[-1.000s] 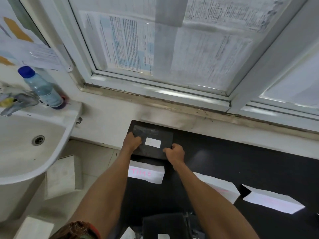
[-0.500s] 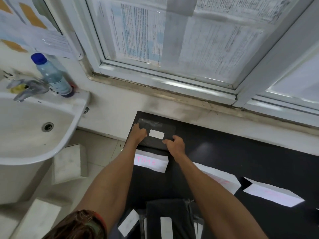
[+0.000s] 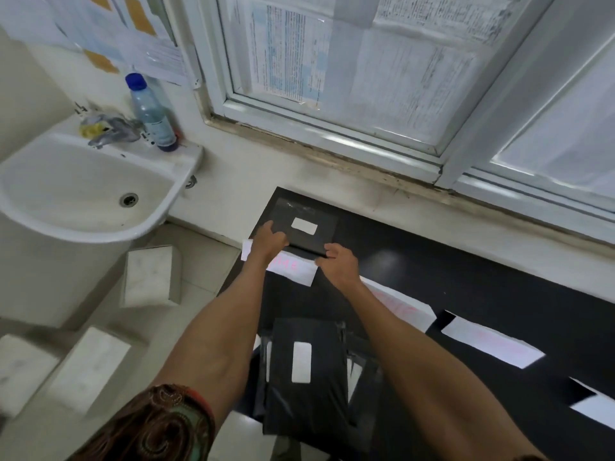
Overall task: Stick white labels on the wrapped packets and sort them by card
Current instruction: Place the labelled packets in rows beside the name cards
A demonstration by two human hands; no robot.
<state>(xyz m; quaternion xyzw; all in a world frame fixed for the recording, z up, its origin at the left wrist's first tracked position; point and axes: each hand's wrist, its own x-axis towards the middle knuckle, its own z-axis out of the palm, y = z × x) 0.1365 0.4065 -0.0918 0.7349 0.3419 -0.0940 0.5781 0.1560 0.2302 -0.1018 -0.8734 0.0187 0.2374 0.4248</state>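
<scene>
A black wrapped packet (image 3: 324, 234) with a white label (image 3: 304, 225) lies flat at the far left corner of the black table (image 3: 466, 281). My left hand (image 3: 268, 239) holds its near left edge, and my right hand (image 3: 337, 264) pinches its near right corner. Just in front of the packet lies a white card (image 3: 296, 269) with pink writing, partly hidden by my hands. A second white card (image 3: 399, 306) and a third (image 3: 492, 342) lie further right. A stack of black packets (image 3: 306, 377), its top one labelled, sits near me between my forearms.
A white sink (image 3: 83, 194) with a tap and a blue-capped bottle (image 3: 151, 116) stands to the left. White blocks (image 3: 151, 276) lie on the floor below it. A window (image 3: 349, 71) covered with papers runs along the far wall behind the table.
The view has swung down and right, showing more of the near stack. Both hands have stayed at the labelled packet's near edge and have drawn back slightly toward the card.
</scene>
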